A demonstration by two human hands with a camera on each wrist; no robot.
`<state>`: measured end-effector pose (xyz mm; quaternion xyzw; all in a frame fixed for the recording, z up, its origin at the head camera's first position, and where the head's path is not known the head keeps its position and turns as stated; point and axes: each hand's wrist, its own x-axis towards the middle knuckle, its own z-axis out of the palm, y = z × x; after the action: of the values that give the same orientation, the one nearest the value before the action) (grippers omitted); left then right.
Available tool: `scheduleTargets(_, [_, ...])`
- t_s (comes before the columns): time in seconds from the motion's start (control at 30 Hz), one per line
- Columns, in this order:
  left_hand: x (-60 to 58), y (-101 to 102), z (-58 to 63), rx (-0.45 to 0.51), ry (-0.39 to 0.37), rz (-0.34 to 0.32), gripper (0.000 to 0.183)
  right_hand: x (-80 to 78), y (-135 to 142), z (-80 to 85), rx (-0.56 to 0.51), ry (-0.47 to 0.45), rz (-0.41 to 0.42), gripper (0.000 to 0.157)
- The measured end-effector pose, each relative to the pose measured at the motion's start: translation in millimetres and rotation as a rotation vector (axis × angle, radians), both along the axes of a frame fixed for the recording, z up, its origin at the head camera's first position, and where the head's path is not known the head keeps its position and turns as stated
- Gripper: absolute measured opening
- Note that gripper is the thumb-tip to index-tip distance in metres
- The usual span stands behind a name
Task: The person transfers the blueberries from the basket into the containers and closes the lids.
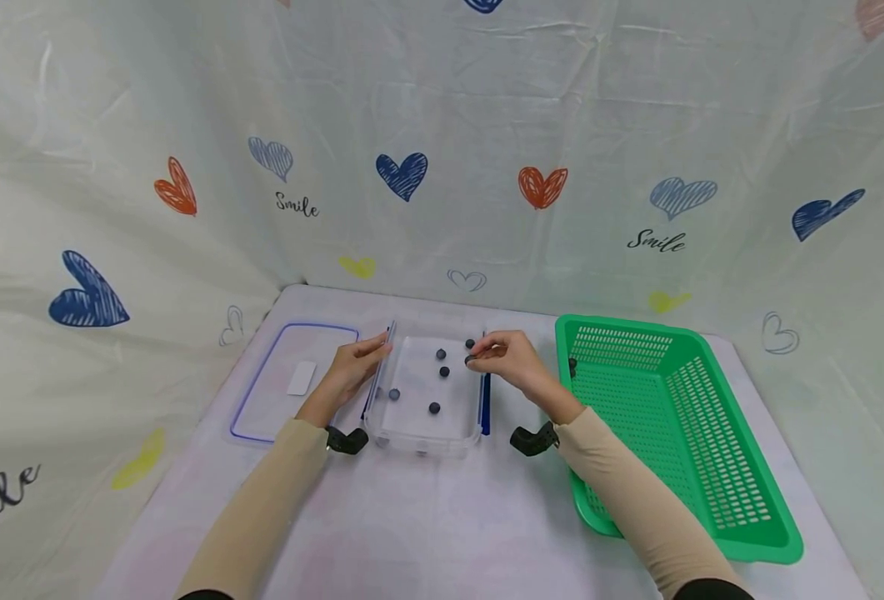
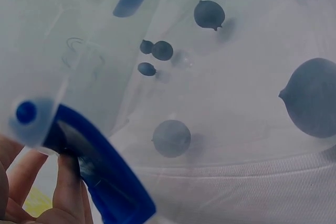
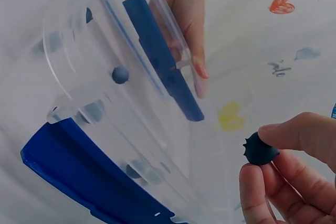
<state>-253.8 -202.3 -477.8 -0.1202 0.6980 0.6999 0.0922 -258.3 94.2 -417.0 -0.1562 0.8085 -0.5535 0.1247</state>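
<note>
A clear plastic box [image 1: 419, 437] with blue side latches stands in the middle of the table, several dark blue blueberries [image 1: 435, 408] scattered on its floor. My left hand [image 1: 352, 367] holds the box's left wall, its fingers behind the blue latch [image 2: 105, 166] in the left wrist view. Between thumb and fingertips, my right hand [image 1: 512, 362] pinches one blueberry [image 3: 260, 149] over the box's right side. That berry is partly covered by the fingers in the head view. The right wrist view shows its small spiky crown.
Left of the box lies a clear lid [image 1: 262, 408] with a blue rim and a white label [image 1: 302, 377]. A green slotted basket [image 1: 741, 546] stands at the right under my right forearm, with dark berries [image 1: 572, 367] by its left wall. A patterned curtain [image 1: 471, 108] hangs behind.
</note>
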Motion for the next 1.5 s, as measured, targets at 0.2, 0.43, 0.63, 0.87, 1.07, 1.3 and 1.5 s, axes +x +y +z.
scheduleTargets(0.2, [1.5, 0.5, 0.5, -0.004, -0.001, -0.007, 0.053, -0.2, -3.3, -4.7, 0.016, 0.001, 0.01, 0.019])
scheduleTargets(0.43, [0.0, 0.8, -0.8, -0.011, -0.004, -0.001, 0.054, -0.9, -6.5, -9.8, 0.032, 0.002, 0.025, 0.019])
scheduleTargets(0.63, [0.1, 1.9, -0.1, -0.031, -0.011, -0.001, 0.054, 0.7, -6.6, -11.9, 0.022, -0.01, 0.02, 0.018])
scheduleTargets(0.87, [0.4, 2.4, 0.6, -0.027, -0.014, -0.006, 0.054, 1.5, -3.6, -8.4, 0.037, 0.027, 0.014, 0.014])
scheduleTargets(1.07, [-1.3, 0.4, -0.2, -0.026, -0.019, -0.003, 0.055, -3.0, 2.1, -7.2, 0.039, 0.044, -0.017, 0.018])
scheduleTargets(1.3, [-1.0, -0.8, 0.3, -0.026, -0.014, -0.008, 0.055, -8.9, 14.1, -3.8, -0.015, 0.05, -0.035, 0.023])
scheduleTargets(1.5, [-1.2, -0.5, 0.4, -0.027, -0.005, -0.014, 0.055, -9.7, 27.4, 2.9, -0.029, 0.006, -0.086, 0.027])
